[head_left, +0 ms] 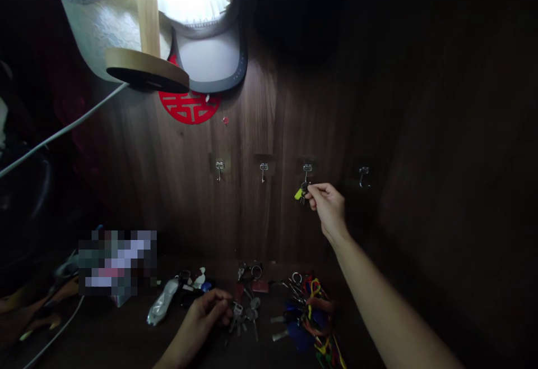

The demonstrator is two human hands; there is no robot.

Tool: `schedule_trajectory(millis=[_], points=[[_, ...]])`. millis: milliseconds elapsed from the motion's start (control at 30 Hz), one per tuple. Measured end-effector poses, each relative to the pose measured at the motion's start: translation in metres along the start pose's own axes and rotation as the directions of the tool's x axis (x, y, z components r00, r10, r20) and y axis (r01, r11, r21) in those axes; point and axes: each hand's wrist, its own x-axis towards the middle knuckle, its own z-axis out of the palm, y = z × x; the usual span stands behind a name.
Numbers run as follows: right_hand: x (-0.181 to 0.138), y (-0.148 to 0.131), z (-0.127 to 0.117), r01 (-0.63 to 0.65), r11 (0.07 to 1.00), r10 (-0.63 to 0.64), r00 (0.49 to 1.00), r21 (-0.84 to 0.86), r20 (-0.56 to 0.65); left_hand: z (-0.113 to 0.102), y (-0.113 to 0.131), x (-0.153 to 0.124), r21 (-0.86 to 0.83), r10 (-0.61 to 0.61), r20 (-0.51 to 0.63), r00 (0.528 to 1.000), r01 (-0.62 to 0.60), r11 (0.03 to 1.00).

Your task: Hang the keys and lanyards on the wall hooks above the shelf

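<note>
Right hand (329,207) is raised at the wood panel (260,128), thumb and forefinger pinched shut on a small key bunch (301,192) with a yellow tag. The bunch is right below the third hook (307,168) and touches it or hangs from it; too dark to tell which.

Left hand (204,316) is low on the worktop (126,346), near centre, with its fingers curled. The fingertips are at the left edge of a loose key pile (247,310). Contact looks likely, but I can't tell whether anything is actually gripped.

Panel hooks, in one row:
- First hook (219,167) is on the left and bare.
- Second hook (263,169) is bare.
- Fourth hook (363,175) is right of the raised hand and bare.

On the worktop:
- A tangle of keys with coloured lanyards (313,313) lies just right of the loose pile.
- A silvery packet (162,301) lies left of the left hand, with small fobs beside it.
- Far left is a blurred patch, unreadable.

Far left and up high there's a lit lamp (147,32) with a wooden stem and round base. A red paper cutout (189,108) is on the panel beneath it. A white cable (63,130) runs off down-left.
</note>
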Motion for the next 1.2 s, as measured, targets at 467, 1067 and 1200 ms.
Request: schedule_trajectory(millis=[467, 1067, 1200], points=[[-0.026, 0.023, -0.011, 0.029, 0.999, -0.029, 0.999, -0.033, -0.016, 0.001, 0.003, -0.003, -0.066, 0.021, 0.008, 1.000, -0.020, 0.998], [-0.129, 0.077, 0.004, -0.194, 0.964, 0.228, 0.955, -0.179, 0.189, -0.002, -0.003, -0.006, -0.080, 0.090, 0.018, 0.996, -0.088, 0.993], [-0.150, 0.082, 0.014, -0.211, 0.955, 0.265, 0.921, -0.208, 0.286, -0.005, -0.005, -0.004, -0.119, 0.088, -0.022, 0.996, -0.090, 0.989]])
